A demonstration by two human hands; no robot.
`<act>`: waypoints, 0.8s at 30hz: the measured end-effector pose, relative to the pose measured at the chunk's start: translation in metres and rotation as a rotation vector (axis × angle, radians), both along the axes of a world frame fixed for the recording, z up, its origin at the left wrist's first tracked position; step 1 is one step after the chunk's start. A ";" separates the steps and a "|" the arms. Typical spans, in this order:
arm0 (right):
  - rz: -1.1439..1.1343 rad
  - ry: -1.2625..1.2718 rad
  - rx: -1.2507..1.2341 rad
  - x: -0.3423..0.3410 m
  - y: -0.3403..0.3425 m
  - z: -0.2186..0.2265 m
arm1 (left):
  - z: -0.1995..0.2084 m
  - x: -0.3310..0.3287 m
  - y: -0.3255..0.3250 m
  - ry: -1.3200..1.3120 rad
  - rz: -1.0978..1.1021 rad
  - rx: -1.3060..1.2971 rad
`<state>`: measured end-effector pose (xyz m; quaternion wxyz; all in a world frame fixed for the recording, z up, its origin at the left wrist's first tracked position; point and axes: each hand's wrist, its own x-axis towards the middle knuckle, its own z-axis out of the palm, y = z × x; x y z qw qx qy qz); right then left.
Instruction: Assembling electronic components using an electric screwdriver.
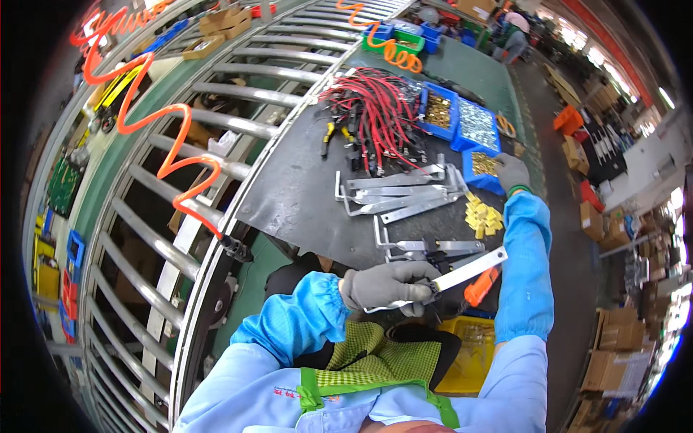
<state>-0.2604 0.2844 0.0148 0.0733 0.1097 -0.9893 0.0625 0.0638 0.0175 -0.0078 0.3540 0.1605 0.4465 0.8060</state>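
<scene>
My left hand, in a grey glove, is closed around a flat metal bracket with a hole near its far end. A small dark part sits on the bracket by my fingers; its kind is hidden. My right hand, also gloved, reaches to the blue bin of brass-coloured small parts; its fingertips are at the bin's edge and partly hidden. More bent metal brackets lie on the dark table between the hands and a bundle of red and black cables. Yellow small blocks are heaped beside my right sleeve.
An orange-handled tool lies at the near table edge, above a yellow bin. Blue bins of silver fasteners and brass parts stand farther back. A roller conveyor runs along the left, with an orange coiled air hose over it.
</scene>
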 end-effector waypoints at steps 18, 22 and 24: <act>-0.130 -0.126 0.339 -0.019 -0.047 -0.002 | -0.009 -0.005 0.006 -0.007 0.154 -0.144; -0.130 -0.096 0.305 -0.015 -0.044 -0.004 | -0.007 -0.004 0.007 0.033 0.167 -0.143; -0.161 -0.053 0.296 -0.018 -0.037 -0.011 | -0.008 -0.004 0.005 0.033 0.201 -0.135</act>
